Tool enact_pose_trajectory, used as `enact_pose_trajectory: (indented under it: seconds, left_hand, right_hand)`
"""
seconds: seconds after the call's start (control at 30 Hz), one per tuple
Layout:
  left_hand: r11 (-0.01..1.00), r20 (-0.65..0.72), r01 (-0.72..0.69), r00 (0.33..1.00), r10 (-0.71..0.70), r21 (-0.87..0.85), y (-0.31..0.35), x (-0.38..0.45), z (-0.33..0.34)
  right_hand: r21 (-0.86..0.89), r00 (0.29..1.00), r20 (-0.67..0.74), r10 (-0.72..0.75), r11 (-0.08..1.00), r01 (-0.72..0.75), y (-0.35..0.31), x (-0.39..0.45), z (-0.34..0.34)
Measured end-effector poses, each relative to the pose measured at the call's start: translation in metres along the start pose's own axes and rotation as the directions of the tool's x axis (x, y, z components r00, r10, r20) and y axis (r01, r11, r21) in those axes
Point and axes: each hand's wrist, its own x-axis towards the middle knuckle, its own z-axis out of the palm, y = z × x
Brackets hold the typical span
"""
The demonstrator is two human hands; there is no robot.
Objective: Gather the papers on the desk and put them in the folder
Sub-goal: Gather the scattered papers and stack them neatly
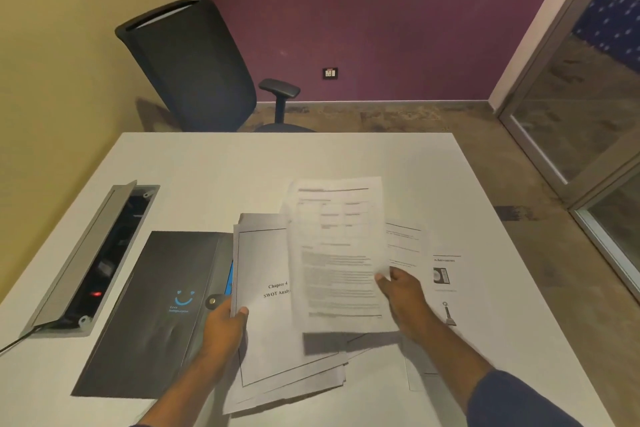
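A black folder point(152, 308) with a blue smiley logo lies closed on the white desk point(242, 166), left of centre. My left hand point(223, 326) grips the left edge of a stack of papers point(270, 333) whose top sheet reads "Chapter 4 SWOT Analysis". My right hand point(403, 298) holds a printed sheet point(337, 253) lifted and tilted over the stack. Two more sheets lie flat on the desk to the right: one point(405, 246) partly under the lifted sheet, the other point(445, 288) headed "Achievements", with small pictures.
An open grey cable tray point(93, 260) is set into the desk at the left, a cable running out of its near end. A black office chair point(194, 69) stands behind the desk's far edge. A glass partition point(581, 121) is at the right.
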Motion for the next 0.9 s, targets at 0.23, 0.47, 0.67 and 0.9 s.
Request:
enact_pose_trajectory:
  seconds: [0.23,0.47,0.67,0.9]
  left_hand:
    - [0.964,0.223,0.079,0.975,-0.021,-0.255,0.015,-0.022,-0.006]
    - [0.953,0.427,0.049,0.9,0.088,-0.3,0.032,-0.033,-0.01]
    - [0.989,0.548,-0.084,0.825,0.138,-0.124,0.046,-0.034,-0.016]
    - [0.952,0.49,-0.107,0.837,0.242,-0.286,0.077,-0.037,-0.021]
  right_hand:
    - [-0.064,0.993,0.117,-0.016,0.998,0.024,-0.008,-0.032,0.033]
    - [0.187,0.89,0.451,0.074,0.967,-0.175,-0.037,-0.05,0.023]
    - [0.065,0.912,0.407,0.044,0.995,-0.077,-0.053,-0.052,0.017]
    - [0.131,0.941,0.301,-0.155,0.984,0.12,-0.074,-0.06,0.025]
